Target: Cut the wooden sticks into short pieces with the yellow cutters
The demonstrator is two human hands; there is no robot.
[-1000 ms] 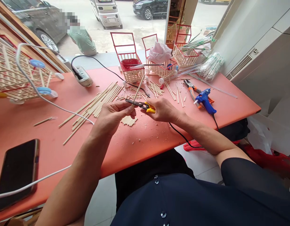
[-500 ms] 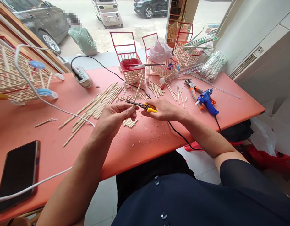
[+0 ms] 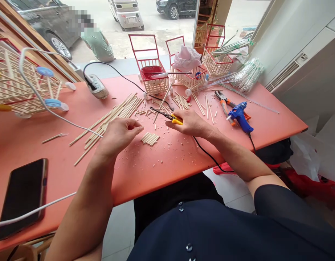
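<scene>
My right hand (image 3: 193,124) is closed around small yellow-handled cutters (image 3: 167,116), whose black jaws point left just above the orange table (image 3: 162,163). A long wooden stick (image 3: 163,101) slants away from the jaws toward the far side; whether the jaws grip it I cannot tell. My left hand (image 3: 117,136) hovers to the left, apart from the stick, with thumb and fingertips drawn together in a pinch. What they pinch, if anything, is too small to see. A little pile of short cut pieces (image 3: 150,138) lies between my hands.
Long sticks (image 3: 113,116) lie fanned out at the left. A blue glue gun (image 3: 239,116) and orange pliers (image 3: 223,101) sit at the right. Stick carts (image 3: 151,74) line the far edge. A phone (image 3: 21,197) with a white cable rests near left.
My left hand has let go of the long stick and pulled back to the left. The cutters and my right hand have shifted slightly away from me.
</scene>
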